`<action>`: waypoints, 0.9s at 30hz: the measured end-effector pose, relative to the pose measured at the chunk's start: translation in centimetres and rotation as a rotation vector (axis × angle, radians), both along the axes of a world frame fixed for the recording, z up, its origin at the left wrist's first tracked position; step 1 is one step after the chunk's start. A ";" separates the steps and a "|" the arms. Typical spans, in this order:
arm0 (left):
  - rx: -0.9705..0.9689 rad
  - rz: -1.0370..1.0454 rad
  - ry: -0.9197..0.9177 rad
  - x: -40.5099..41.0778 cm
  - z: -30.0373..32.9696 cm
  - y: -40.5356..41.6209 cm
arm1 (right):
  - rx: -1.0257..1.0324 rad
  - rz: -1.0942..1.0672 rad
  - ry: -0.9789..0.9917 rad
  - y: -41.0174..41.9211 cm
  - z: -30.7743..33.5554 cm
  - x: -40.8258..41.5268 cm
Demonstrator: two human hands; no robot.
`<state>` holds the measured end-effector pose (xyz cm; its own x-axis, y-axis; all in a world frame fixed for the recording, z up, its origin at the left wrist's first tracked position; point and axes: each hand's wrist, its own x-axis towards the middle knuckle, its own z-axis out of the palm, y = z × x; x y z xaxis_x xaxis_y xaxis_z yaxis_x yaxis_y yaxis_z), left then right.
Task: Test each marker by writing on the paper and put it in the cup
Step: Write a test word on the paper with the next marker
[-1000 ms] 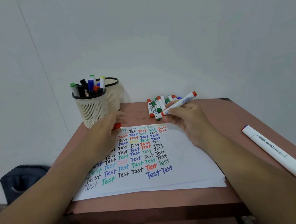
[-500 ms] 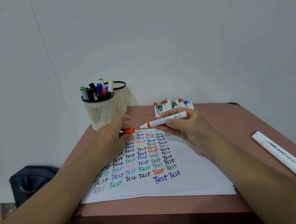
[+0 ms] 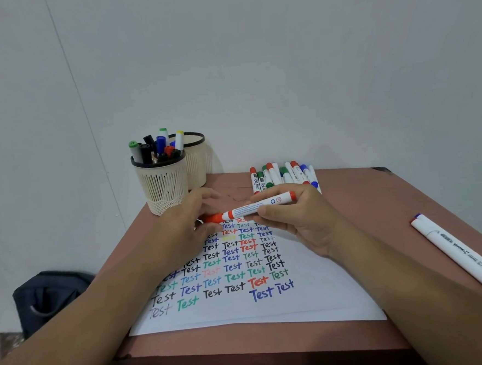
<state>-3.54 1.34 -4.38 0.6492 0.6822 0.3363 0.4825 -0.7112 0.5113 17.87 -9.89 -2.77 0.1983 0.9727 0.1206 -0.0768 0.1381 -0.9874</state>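
The right hand (image 3: 302,220) pinches a red marker (image 3: 253,207) by its barrel; the left hand (image 3: 192,222) grips its cap (image 3: 212,218). The marker lies nearly level, cap end pointing left, above the paper (image 3: 313,299), near the cup (image 3: 163,185).

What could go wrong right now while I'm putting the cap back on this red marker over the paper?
The red cap in the left hand meets the red-and-white marker right above the white paper with Test words; if an exposed tip dips, it could streak the rows.

The right hand pinches the barrel with its fingertips only, so a hard push might slip that grip.

The cream mesh cup full of markers stands close by the left hand; an elbow swing might tip it.
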 end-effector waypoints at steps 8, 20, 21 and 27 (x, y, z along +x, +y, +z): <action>0.017 -0.067 -0.035 -0.1 -0.4 0.0 | 0.018 -0.001 -0.129 0.4 -0.5 -0.3; 0.063 -0.059 -0.095 0.1 -1.0 0.7 | -0.075 -0.136 -0.830 0.4 -0.2 -0.8; 0.064 -0.045 -0.106 0.1 -0.9 0.7 | -0.043 -0.157 -0.836 0.4 -0.2 -0.9; -0.015 0.063 -0.144 0.0 -1.0 1.0 | 0.061 -0.252 -1.102 0.9 -0.2 0.2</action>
<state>-3.52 2.30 -5.34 0.5506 0.7258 0.4123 0.4474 -0.6736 0.5883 18.10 -8.98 -2.94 0.1442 0.9065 0.3969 0.8680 0.0768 -0.4907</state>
